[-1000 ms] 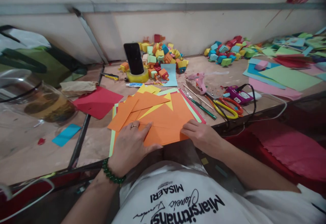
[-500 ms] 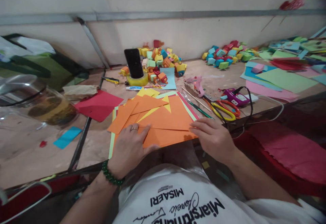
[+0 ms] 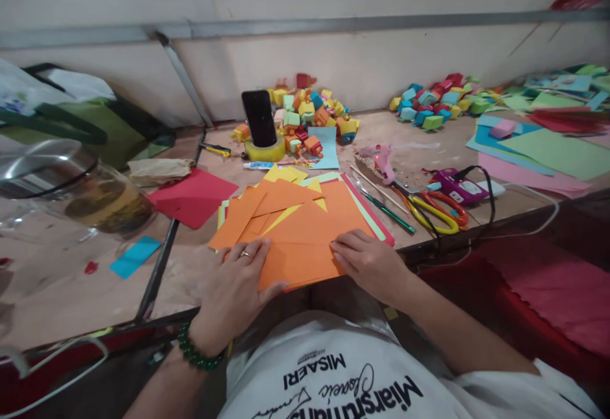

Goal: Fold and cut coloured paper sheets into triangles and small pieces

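Note:
A stack of orange paper (image 3: 300,260) lies at the table's front edge, over green and red sheets that show at its sides. My left hand (image 3: 238,285) rests on the stack's left front part, fingers spread, with a ring and a green bead bracelet. My right hand (image 3: 372,263) is on the right front part of the paper, its fingers close together with the tips at a sheet's edge. Smaller orange and yellow pieces (image 3: 281,175) lie loosely on top toward the back.
Scissors (image 3: 438,215), a green pen (image 3: 391,211), a pink glue gun (image 3: 382,161) and a purple power adapter (image 3: 460,187) lie right. Folded paper cubes (image 3: 305,110) and a phone (image 3: 260,117) stand behind. A glass jar (image 3: 105,199) is left.
My right hand has moved left and inward over the orange paper, away from its right corner. My left hand has shifted slightly toward the front left. The view has turned a little.

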A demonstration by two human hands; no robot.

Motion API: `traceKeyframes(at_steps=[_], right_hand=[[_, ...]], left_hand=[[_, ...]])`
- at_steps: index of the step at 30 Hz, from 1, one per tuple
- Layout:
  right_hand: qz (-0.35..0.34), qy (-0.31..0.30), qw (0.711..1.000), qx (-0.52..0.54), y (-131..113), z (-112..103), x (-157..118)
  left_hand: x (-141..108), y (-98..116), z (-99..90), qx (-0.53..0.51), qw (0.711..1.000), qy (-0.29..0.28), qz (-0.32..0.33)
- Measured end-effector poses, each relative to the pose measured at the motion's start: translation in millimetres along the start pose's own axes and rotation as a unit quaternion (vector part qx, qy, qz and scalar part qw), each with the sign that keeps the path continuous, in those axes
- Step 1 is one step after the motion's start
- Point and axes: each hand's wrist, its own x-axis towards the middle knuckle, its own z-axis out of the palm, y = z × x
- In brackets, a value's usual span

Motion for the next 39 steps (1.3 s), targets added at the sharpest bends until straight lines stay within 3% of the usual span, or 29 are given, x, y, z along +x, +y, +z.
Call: traceKeyframes(at_steps=[6, 10, 16, 18, 24, 27, 30, 35, 39], right_hand=[[0.042, 0.075, 0.995, -0.054, 2.6, -14.1, -25.7], [0.082, 0.091, 0.991, -0.051, 7.9, -16.4, -35.2], [0.1, 0.14, 0.982, -0.074, 4.8, -31.1, -10.7], [0.106, 0.119, 0.984, -0.074, -1.2, -31.2, 6.8], [0.2, -0.033, 0.979, -0.028, -9.3, -12.6, 49.0], [0.205, -0.029, 0.978, 0.018, -5.5, -7.2, 55.0], [0.159, 0.019, 0.986, 0.038, 0.2, -4.5, 53.4], [0.081, 0.107, 0.989, 0.062, 4.8, 1.7, 45.7], [0.071, 0.177, 0.976, 0.103, 3.8, -1.9, 40.9]], left_hand=[[-5.5, -3.3, 6.0, 0.036, 0.999, -0.007, -0.017], [-1.6, 0.5, -4.4, 0.056, 0.998, -0.029, -0.013], [9.9, 5.1, -24.7, -0.008, 0.999, -0.037, 0.016], [15.0, 5.9, -22.0, -0.042, 0.998, -0.026, 0.026], [30.9, 3.9, -3.5, -0.057, 0.997, 0.004, -0.048], [32.4, 0.5, -1.8, -0.096, 0.993, 0.012, -0.065], [29.9, -1.3, 0.6, -0.168, 0.982, 0.025, -0.084], [18.9, 3.0, 5.0, -0.266, 0.956, 0.111, -0.05], [5.5, 9.9, -6.0, -0.25, 0.933, 0.258, 0.007]])
